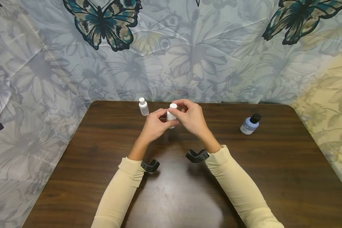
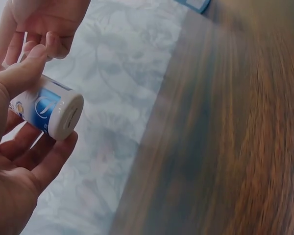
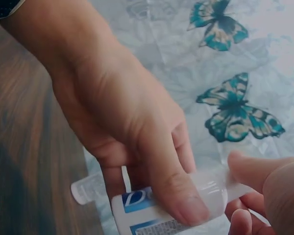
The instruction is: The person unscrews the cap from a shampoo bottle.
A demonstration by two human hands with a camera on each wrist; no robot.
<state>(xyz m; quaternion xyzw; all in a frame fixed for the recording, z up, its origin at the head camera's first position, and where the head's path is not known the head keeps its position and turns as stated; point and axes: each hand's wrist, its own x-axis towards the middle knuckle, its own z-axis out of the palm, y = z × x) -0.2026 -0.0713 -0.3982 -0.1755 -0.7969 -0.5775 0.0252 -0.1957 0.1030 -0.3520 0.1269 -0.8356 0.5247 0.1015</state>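
A white bottle with a blue label (image 2: 44,105) is held up between both hands near the table's back edge, upright in the head view. My left hand (image 1: 156,126) grips its body, thumb on one side and fingers on the other. In the left wrist view its bottom end faces the camera. My right hand (image 1: 191,117) pinches the white cap (image 1: 173,105) at the top between thumb and fingers. Just left of the hands stands a second small white bottle (image 1: 143,107) with a white cap.
A lavender bottle (image 1: 248,126) with a black cap stands on the right part of the dark wooden table (image 1: 82,177). Behind the back edge hangs a floral cloth (image 1: 171,69) with large butterflies. Dark wrist-worn devices (image 1: 198,156) sit at the sleeve cuffs.
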